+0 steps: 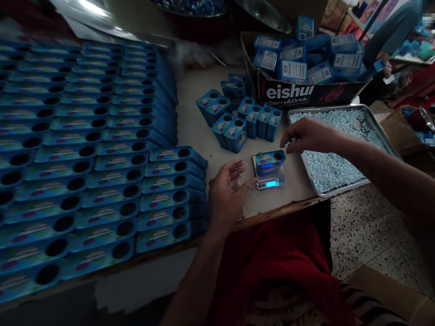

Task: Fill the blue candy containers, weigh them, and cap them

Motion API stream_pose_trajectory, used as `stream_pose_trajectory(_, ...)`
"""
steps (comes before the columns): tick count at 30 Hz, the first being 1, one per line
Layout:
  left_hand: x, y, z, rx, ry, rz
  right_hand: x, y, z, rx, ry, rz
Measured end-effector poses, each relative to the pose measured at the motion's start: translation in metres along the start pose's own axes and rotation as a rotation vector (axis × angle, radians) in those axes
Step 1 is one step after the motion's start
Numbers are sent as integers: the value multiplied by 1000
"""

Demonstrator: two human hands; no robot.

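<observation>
A small digital scale (261, 184) with a lit blue display sits near the table's front edge. On it stands a blue box (270, 164) with a dark round hole in its top. My right hand (307, 135) hovers just right of the box, its fingers pinching a few small pale blue candies (291, 143). My left hand (228, 189) is left of the scale, fingers apart and holding nothing. Beneath my right forearm lies a metal tray (310, 176) spread with many candies (335, 170) of the same kind.
Rows of blue boxes (102, 149) fill the table's left side. Several more boxes (234, 129) stand behind the scale. A cardboard carton (288, 96) heaped with blue boxes is at the back. Another person's hand (387, 68) shows at the upper right.
</observation>
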State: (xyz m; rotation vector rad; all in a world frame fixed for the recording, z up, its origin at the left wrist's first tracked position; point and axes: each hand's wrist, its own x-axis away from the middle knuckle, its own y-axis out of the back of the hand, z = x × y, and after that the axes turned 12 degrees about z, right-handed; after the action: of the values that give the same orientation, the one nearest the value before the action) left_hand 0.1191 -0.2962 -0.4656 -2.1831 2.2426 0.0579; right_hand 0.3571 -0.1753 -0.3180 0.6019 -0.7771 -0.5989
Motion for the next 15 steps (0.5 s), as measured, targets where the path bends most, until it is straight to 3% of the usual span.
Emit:
stream_pose_trajectory(6,3,2,5,5,30,37,-12,-10,18,268,75,-10)
stream_pose_trajectory(15,3,5,5,-28,28,54,-24,-25,6,-17,6,-5)
